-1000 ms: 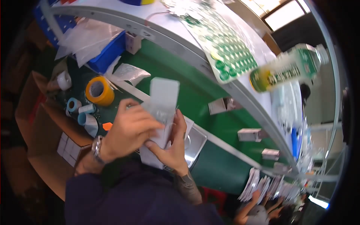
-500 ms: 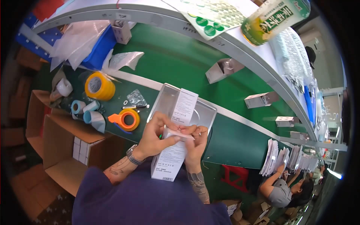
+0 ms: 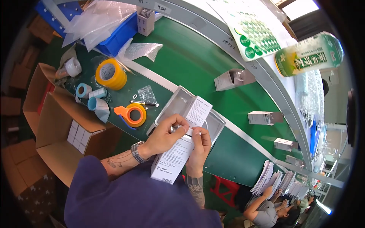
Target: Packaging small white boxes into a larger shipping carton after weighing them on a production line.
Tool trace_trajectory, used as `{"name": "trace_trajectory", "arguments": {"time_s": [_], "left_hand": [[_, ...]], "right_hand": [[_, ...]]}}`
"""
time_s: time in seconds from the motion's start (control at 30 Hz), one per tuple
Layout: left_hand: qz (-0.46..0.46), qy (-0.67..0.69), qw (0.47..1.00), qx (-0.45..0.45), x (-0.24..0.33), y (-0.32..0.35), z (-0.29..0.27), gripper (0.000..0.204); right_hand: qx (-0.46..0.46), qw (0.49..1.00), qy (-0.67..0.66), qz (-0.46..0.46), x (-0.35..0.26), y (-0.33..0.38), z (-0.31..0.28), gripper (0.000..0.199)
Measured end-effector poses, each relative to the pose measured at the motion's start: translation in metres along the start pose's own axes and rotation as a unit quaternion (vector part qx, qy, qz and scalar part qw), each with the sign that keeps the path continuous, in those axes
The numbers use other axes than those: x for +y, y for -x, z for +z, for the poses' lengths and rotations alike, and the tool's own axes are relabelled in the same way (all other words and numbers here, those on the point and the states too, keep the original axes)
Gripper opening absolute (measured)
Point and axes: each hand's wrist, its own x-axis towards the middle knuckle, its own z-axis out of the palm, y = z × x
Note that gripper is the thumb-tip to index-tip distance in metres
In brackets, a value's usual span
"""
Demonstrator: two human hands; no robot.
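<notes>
Left hand [image 3: 164,133] and right hand [image 3: 199,146] around a white carton [image 3: 173,159]

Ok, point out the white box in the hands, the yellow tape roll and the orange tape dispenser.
white box [image 3: 172,161], head view, on its printed front face below the hands.
yellow tape roll [image 3: 114,79], head view, on its yellow outer band.
orange tape dispenser [image 3: 128,111], head view, on the orange ring's left rim.
</notes>
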Motion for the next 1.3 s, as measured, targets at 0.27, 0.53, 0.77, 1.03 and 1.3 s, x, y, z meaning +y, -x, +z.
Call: {"name": "trace_trajectory", "arguments": {"time_s": [0.27,0.53,0.77,1.03,1.3], "left_hand": [[0.101,-0.028,0.995,-0.001,-0.013,-0.012,-0.020,0.009],[0.000,-0.033,0.998,0.059,-0.018,-0.032,-0.015,0.009],[-0.006,0.032,0.998,0.060,-0.017,-0.032,-0.028,0.008],[0.144,0.017,0.985,-0.088,-0.025,-0.037,-0.048,0.014],[0.449,-0.460,0.749,0.161,0.033,-0.249,-0.196,0.025]], "right_hand": [[-0.157,0.981,0.002,-0.116,0.010,-0.023,-0.007,0.017],[-0.042,0.995,0.076,0.056,-0.002,-0.046,0.007,0.019],[-0.163,0.986,0.019,0.005,0.005,-0.055,0.002,0.016],[-0.180,0.972,0.119,-0.092,-0.001,-0.049,-0.004,0.024],[0.140,0.971,0.069,-0.181,-0.059,-0.053,-0.112,0.020]]}}
